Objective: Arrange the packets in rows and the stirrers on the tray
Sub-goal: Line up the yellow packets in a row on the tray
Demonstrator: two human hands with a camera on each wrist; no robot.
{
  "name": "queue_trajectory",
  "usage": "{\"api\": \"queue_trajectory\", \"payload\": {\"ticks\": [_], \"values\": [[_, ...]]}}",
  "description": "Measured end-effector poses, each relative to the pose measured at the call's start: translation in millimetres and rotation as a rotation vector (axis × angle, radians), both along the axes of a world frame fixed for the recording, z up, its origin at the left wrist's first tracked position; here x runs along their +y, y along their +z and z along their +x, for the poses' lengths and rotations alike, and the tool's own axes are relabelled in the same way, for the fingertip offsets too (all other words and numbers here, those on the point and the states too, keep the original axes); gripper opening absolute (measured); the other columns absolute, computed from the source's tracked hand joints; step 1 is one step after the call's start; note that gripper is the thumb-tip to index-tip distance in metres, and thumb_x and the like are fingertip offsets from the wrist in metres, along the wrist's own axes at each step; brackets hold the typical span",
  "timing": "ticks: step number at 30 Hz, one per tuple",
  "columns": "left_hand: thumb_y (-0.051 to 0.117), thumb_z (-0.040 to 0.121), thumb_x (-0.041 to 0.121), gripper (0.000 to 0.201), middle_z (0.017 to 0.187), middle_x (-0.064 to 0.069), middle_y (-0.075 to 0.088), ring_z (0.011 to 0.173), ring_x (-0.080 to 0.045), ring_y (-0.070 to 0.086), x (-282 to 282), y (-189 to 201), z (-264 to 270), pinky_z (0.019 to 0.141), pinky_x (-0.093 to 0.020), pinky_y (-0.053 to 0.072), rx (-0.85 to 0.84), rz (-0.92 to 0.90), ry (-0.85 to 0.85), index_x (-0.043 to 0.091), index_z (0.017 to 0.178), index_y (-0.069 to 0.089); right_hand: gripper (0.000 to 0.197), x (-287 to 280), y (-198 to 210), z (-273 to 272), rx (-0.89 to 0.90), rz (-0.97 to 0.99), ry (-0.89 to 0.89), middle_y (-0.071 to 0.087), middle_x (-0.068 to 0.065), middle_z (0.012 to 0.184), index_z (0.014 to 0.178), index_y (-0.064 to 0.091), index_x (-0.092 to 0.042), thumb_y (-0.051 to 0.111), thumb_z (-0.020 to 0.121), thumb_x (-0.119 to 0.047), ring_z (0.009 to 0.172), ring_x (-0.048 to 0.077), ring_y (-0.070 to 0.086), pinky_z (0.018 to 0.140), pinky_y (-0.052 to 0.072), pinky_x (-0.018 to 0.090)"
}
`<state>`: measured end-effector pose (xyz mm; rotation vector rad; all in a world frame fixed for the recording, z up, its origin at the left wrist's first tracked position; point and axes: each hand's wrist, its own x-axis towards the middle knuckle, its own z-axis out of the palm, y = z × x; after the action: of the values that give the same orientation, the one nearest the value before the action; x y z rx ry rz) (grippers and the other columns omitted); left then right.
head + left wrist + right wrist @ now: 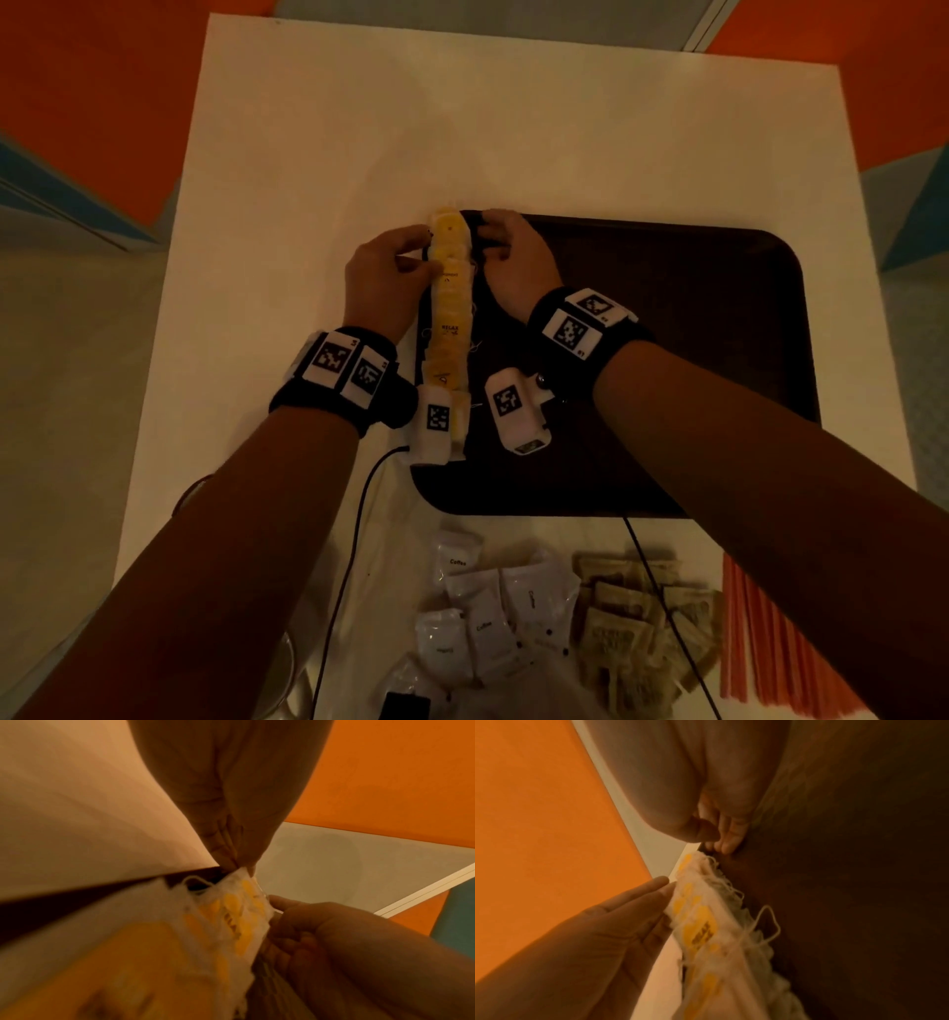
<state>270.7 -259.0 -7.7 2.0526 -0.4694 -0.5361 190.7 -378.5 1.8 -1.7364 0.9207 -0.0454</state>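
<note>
A row of overlapping yellow-and-white tea packets (451, 308) runs along the left edge of the dark brown tray (667, 360). My left hand (418, 259) lies against the row's left side near its far end, with straight fingers (654, 892) touching the packets (698, 923). My right hand (488, 241) is on the row's right side, its bent fingertips (725, 845) resting on the tray beside the packets (231, 912). Neither hand holds a packet. White coffee packets (488, 616), brown packets (631, 627) and orange stirrers (760, 637) lie on the table in front of the tray.
The tray sits on a white table (308, 154) with orange walls around it. Black cables (349, 565) run from both wrists over the near table and the loose packets. A small dark object (405, 706) lies at the bottom edge.
</note>
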Motion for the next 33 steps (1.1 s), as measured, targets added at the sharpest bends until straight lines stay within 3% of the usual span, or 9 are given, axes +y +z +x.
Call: {"api": "queue_trajectory", "payload": {"ticks": [2,10,13,18,20,24,26,30,33], "values": [[0.068,0.081,0.011,0.036,0.117,-0.001,0.064,0.090,-0.013,0.062,-3.3,-0.2,4.4,0.082,-0.022,0.049,-0.007,0.001,-0.021,0.014,0.117,0.063,0.049,0.0,1.3,1.4,-0.009,0.019,0.046,0.048,0.011,0.136,0.134,0.041,-0.009,0.041,0.087,0.008,0.119,0.023,0.050,0.091,0.042,0.021],[0.067,0.081,0.008,0.039,0.120,-0.001,0.062,0.096,-0.015,0.062,-8.7,-1.7,12.6,0.085,-0.025,0.050,0.002,-0.004,-0.096,0.015,0.119,0.062,0.040,2.4,-3.3,-1.5,-0.013,-0.005,0.020,0.055,0.012,0.126,0.127,0.048,-0.008,0.049,0.087,-0.001,0.114,0.024,0.054,0.098,0.046,0.033],[0.068,0.082,0.011,0.039,0.120,-0.002,0.062,0.094,-0.013,0.061,-4.6,-1.4,14.6,0.086,-0.024,0.049,-0.005,0.000,-0.033,0.012,0.121,0.061,0.041,-1.3,-5.5,-3.5,0.022,-0.052,0.009,0.054,0.011,0.127,0.127,0.049,-0.009,0.048,0.087,0.001,0.114,0.024,0.054,0.098,0.046,0.033],[0.072,0.078,0.015,0.030,0.098,-0.001,0.066,0.083,-0.009,0.061,11.3,-0.7,11.5,0.079,-0.019,0.052,-0.007,-0.011,0.035,0.009,0.107,0.066,0.022,-0.6,-8.8,-13.5,0.038,0.034,-0.057,0.060,0.010,0.100,0.105,0.058,-0.007,0.050,0.086,0.001,0.097,0.027,0.062,0.083,0.055,0.037],[0.075,0.075,0.017,0.031,0.091,0.002,0.064,0.077,-0.005,0.060,14.8,0.2,7.4,0.072,-0.010,0.050,-0.004,0.008,-0.010,0.010,0.104,0.065,0.019,6.8,-5.0,-14.2,0.006,0.118,-0.046,0.061,0.014,0.099,0.101,0.059,-0.005,0.050,0.086,0.003,0.093,0.028,0.064,0.078,0.057,0.035],[0.076,0.075,0.013,0.031,0.090,0.001,0.064,0.073,0.000,0.059,16.7,2.5,2.4,0.067,-0.004,0.047,-0.025,0.007,-0.024,0.010,0.103,0.065,0.021,12.6,-6.8,-15.5,0.006,0.050,-0.042,0.065,0.011,0.103,0.100,0.062,-0.008,0.056,0.082,0.001,0.096,0.024,0.063,0.085,0.055,0.041],[0.073,0.077,0.012,0.024,0.090,-0.002,0.066,0.071,0.001,0.058,20.2,4.5,2.5,0.068,-0.007,0.048,-0.035,0.007,0.002,0.010,0.099,0.065,0.019,14.0,-9.6,-20.4,0.028,0.011,-0.077,0.063,0.007,0.101,0.096,0.062,-0.012,0.056,0.082,-0.001,0.097,0.022,0.062,0.087,0.054,0.043],[0.075,0.075,0.014,0.013,0.081,-0.004,0.067,0.072,-0.017,0.064,26.0,9.2,-1.6,0.073,-0.032,0.055,0.007,0.029,-0.013,0.014,0.085,0.067,0.012,24.0,-10.1,-33.4,-0.023,0.028,-0.046,0.062,0.006,0.093,0.095,0.063,-0.009,0.061,0.084,-0.005,0.091,0.023,0.063,0.082,0.056,0.044],[0.076,0.074,0.015,0.012,0.081,-0.001,0.066,0.071,-0.012,0.063,25.1,13.3,-8.1,0.069,-0.024,0.052,0.002,0.066,-0.064,0.016,0.082,0.066,0.015,30.4,-9.2,-35.6,-0.058,0.018,-0.048,0.065,0.011,0.095,0.096,0.063,-0.008,0.066,0.081,-0.007,0.091,0.023,0.064,0.081,0.056,0.044]]}}
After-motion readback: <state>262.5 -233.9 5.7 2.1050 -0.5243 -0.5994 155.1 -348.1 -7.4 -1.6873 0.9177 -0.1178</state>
